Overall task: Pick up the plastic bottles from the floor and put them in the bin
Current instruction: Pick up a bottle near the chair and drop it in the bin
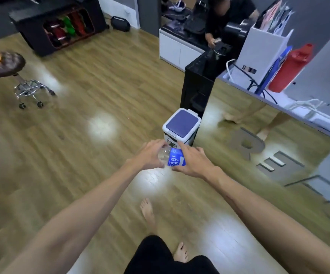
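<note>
Both of our hands carried one plastic bottle toward the closed bin.

We stood barefoot on the wooden floor [93, 80], a wall mirror [278, 147] on our right and a rolling stool [8, 64] well off to the left. The small white bin [181, 126] sat just ahead of our hands against the mirror, its dark lid flat and shut. Our left hand [153, 154] curled round the clear end of the bottle [172, 158]; our right hand [194, 162] gripped the blue-labelled end, so the bottle hung in the air between them, near the bin's front but not over it. The risk, as we judged it, was the lid: with both hands occupied, neither was free to push it open, and the bottle might have bounced off and rolled away. No other bottles showed on the floor.
</note>
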